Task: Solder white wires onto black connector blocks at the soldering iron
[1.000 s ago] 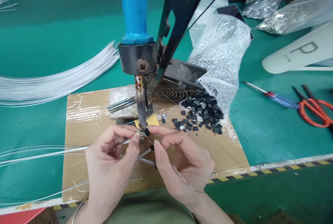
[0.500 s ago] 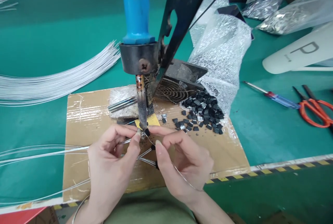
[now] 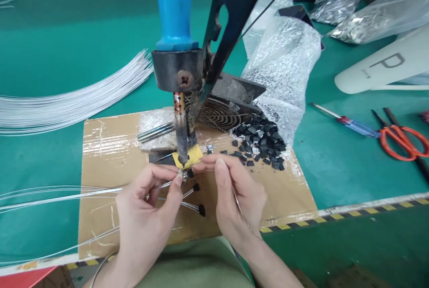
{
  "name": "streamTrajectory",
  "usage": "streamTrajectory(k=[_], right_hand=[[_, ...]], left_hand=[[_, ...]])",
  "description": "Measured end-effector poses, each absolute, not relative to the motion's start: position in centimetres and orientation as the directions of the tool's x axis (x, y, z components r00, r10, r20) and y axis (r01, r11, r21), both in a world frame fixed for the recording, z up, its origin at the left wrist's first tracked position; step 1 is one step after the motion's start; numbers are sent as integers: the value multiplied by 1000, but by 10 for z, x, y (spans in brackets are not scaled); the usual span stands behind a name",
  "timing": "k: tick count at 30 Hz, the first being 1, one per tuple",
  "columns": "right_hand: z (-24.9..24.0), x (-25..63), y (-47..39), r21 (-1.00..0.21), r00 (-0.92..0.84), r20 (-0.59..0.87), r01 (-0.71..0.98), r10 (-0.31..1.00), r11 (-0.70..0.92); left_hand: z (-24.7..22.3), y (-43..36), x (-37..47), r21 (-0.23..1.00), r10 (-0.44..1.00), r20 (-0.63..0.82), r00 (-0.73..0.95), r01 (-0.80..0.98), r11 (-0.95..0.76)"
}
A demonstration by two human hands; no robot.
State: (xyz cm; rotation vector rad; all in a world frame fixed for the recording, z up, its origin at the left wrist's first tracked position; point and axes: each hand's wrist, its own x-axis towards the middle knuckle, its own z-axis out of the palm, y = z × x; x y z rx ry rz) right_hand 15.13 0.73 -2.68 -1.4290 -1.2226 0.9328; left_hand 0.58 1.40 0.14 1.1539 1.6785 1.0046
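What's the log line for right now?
left hand: pinches wired connector | right hand: grip on thin wire | soldering iron: tip near connector | black pieces: heaped by fan

Overhead: a blue-handled soldering iron [image 3: 174, 20] and a black slotted metal arm [image 3: 238, 15] obstruct descent on the far side of the hands. Left approach crossed by thin white wires [image 3: 67, 199] running into the left hand [image 3: 145, 210]. Near gap between left hand and right hand [image 3: 238, 196] partly occupied by black wire-end connectors [image 3: 201, 210]. Far right: heap of small black rectangular pieces [image 3: 263, 138] in the way. Clear lanes: brown cardboard sheet [image 3: 288, 194] right of the right hand; green tabletop [image 3: 330, 163] between cardboard and translucent blue-handled screwdriver [image 3: 362, 128].
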Motion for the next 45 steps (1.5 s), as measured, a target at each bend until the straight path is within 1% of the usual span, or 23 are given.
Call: streamTrajectory(k=[1,3,6,8,10,13,15,17,19,21,24,26,29,31,34,37,41,45], right_hand=[[-27,152,9,-970,180,49,244,982,4],[-27,151,11,-971,149,25,240,989,-12],[-25,149,13,-990,108,-70,115,992,-82],[-23,148,14,-990,90,-143,-2,986,-143],[-22,147,15,-975,75,-198,-120,977,-189],[-23,147,16,-948,43,-225,-241,973,-209],[-24,146,15,-941,36,-211,-278,977,-193],[-27,146,13,-946,47,-190,-276,981,-170],[-30,147,11,-967,67,-157,-213,985,-140],[-32,148,8,-992,79,-87,-99,993,-79],[-33,151,7,-997,68,65,54,996,61],[-33,152,8,-985,62,143,105,988,136],[-31,152,11,-974,68,187,140,980,177],[-31,152,12,-974,75,186,146,980,174],[-31,151,12,-984,75,144,116,987,135],[-32,151,10,-998,70,49,43,996,46],[-33,149,6,-995,111,-84,-58,990,-78],[-36,148,4,-982,99,-147,-137,984,-133]], left_hand=[[0,12,5,917,958,-190,-215,310,252],[-1,8,3,894,964,-179,-199,377,244],[-1,5,2,862,970,-176,-170,450,235],[1,6,1,856,970,-195,-148,457,242],[4,9,0,877,964,-240,-111,400,265],[8,16,-3,912,928,-372,15,192,362],[11,20,-4,892,888,-451,87,66,446],[14,22,-3,867,864,-498,78,19,498],[15,22,-1,865,865,-502,15,36,501],[14,21,0,885,889,-458,-18,87,458],[11,18,0,915,929,-370,-21,161,369],[9,16,-1,925,942,-335,-35,178,335],[7,15,-1,935,953,-296,-65,182,303],[7,15,-1,938,957,-282,-68,189,290],[6,16,-1,938,958,-280,-63,196,287],[6,18,-1,939,956,-288,-54,182,292],[5,18,0,940,952,-301,-52,152,305],[6,19,0,934,946,-319,-51,154,323]])
